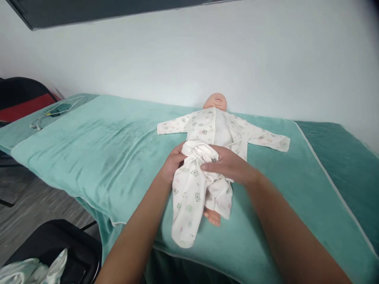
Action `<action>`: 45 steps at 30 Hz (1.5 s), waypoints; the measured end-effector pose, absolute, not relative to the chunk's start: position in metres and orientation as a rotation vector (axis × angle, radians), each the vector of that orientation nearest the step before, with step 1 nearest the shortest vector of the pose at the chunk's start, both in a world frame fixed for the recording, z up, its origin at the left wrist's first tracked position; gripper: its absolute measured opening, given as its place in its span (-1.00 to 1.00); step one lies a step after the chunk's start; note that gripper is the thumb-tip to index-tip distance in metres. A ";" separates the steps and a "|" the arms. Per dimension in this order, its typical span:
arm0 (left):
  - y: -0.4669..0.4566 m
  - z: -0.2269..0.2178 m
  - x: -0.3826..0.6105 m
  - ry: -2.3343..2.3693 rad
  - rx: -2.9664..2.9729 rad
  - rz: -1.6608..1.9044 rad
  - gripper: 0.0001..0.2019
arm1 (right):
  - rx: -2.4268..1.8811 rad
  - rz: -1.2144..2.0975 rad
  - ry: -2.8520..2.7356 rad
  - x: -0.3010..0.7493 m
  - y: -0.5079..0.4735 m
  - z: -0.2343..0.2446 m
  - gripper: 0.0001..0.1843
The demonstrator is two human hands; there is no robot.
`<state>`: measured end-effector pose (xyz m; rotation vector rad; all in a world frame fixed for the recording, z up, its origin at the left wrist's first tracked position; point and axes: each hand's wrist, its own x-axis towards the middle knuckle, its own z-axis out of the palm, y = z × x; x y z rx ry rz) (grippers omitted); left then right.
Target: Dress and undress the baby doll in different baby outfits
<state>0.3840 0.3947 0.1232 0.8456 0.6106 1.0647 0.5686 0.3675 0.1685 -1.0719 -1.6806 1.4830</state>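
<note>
Head view: clothed doll (pixel 222 128) on teal blanket (pixel 118 138), white wall (pixel 266 59) behind.

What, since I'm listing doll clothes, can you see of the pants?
The pants look like soft white cloth printed with small animal faces. The left hand and right hand hold the top, bunched and creased, over the doll. One leg stretches toward the camera; the other is rumpled, with the doll's foot showing beyond its end. Whether a foot is inside the longer one is hidden.
</note>
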 end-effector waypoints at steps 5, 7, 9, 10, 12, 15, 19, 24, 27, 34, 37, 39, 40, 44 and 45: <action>0.393 0.126 0.386 0.583 0.785 1.050 -0.83 | -1.179 1.430 -1.986 0.570 0.362 0.173 -0.65; 0.392 0.124 0.386 0.611 0.797 1.040 -0.79 | -1.195 1.430 -1.848 0.569 0.361 0.169 -0.65; 0.393 0.121 0.387 0.651 0.827 1.068 -0.73 | -1.150 1.457 -1.635 0.569 0.361 0.164 -0.59; 0.394 0.119 0.386 0.664 0.855 1.081 -0.69 | -1.122 1.469 -1.531 0.568 0.362 0.162 -0.57; 0.395 0.116 0.386 0.654 0.942 1.080 -0.59 | -1.091 1.463 -1.380 0.566 0.363 0.158 -0.59; 0.395 0.118 0.383 0.591 1.083 0.987 -0.44 | -1.095 1.384 -1.310 0.562 0.365 0.155 -0.71; 0.388 0.126 0.381 0.686 1.133 0.827 -0.50 | -1.119 1.265 -1.343 0.557 0.364 0.156 -0.83; 0.385 0.126 0.383 0.671 1.046 0.907 -0.64 | -1.183 1.224 -1.451 0.555 0.362 0.159 -0.83; 0.388 0.120 0.385 0.632 0.987 0.970 -0.61 | -1.182 1.214 -1.504 0.555 0.362 0.159 -0.85; 0.390 0.114 0.385 0.723 0.907 1.063 -0.61 | -1.130 1.403 -1.768 0.564 0.360 0.170 -0.64; 0.387 0.117 0.384 0.793 0.911 1.073 -0.65 | -1.153 1.433 -1.934 0.569 0.360 0.173 -0.61; 0.385 0.119 0.384 0.839 0.903 1.062 -0.67 | -1.163 1.439 -1.941 0.571 0.360 0.172 -0.61; 0.385 0.121 0.384 0.851 0.897 1.058 -0.69 | -1.155 1.451 -1.912 0.570 0.360 0.171 -0.60; 0.384 0.123 0.385 0.805 0.887 1.053 -0.73 | -1.128 1.459 -1.713 0.567 0.361 0.165 -0.56; 0.384 0.123 0.385 0.783 0.887 1.054 -0.74 | -1.122 1.447 -1.682 0.565 0.361 0.163 -0.56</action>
